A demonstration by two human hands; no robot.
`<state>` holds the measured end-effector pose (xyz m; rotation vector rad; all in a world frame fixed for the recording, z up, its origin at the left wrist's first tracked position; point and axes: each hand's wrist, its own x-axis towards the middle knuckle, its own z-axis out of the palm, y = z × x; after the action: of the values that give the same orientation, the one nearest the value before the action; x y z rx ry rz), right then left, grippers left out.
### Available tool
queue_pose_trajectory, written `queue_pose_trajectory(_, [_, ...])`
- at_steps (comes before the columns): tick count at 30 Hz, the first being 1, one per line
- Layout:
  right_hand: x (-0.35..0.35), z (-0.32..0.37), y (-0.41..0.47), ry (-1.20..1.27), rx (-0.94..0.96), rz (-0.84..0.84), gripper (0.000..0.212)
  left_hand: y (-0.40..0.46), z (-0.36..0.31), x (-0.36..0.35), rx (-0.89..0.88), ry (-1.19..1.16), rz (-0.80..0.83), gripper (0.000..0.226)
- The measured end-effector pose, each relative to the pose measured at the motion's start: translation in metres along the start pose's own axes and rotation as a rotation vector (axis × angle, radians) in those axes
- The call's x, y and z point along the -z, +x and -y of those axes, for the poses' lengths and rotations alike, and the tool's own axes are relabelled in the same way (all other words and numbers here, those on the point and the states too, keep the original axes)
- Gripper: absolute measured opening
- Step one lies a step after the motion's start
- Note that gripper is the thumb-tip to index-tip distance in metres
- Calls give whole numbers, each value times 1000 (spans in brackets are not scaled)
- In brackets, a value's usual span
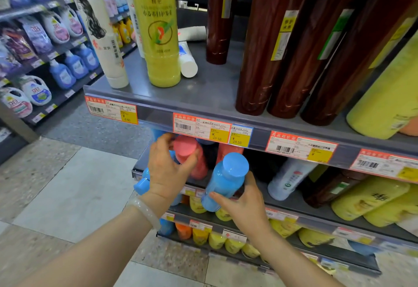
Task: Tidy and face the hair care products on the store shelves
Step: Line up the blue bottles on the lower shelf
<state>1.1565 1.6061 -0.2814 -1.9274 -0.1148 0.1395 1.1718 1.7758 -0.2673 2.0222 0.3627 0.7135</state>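
On the second shelf [294, 205], under the price rail, the left hand [166, 169] curls round the pink bottle [192, 155] while the right hand [243, 205] holds the blue bottle [222, 182] at its base, apparently mid-facing; next, both need setting upright, labels forward.

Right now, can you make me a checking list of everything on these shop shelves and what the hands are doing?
Surface: grey top shelf with price tags along its edge; more shelves below.
Job's things: blue bottle and pink bottle on the second shelf; brown bottles and a yellow bottle stand on top.
Clutter: white tube lying on its side behind the yellow bottle.
Hands: left hand grips the pink bottle; right hand holds the blue bottle.
Cables: nothing seen.
Surroundings: tiled floor; detergent jugs on the shelves across the aisle.
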Motion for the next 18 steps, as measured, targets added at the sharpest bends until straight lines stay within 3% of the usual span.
queue_pose_trajectory(5, [8,1,8,-35,15,-6,68,7,-6,-26,-34,93,114,60])
queue_pose_trajectory(10, [12,0,14,-62,16,-5,69,15,0,-35,111,-165,114,41])
queue_pose_trajectory(18, [11,3,17,-75,25,10,60,14,12,-36,172,-167,358,71])
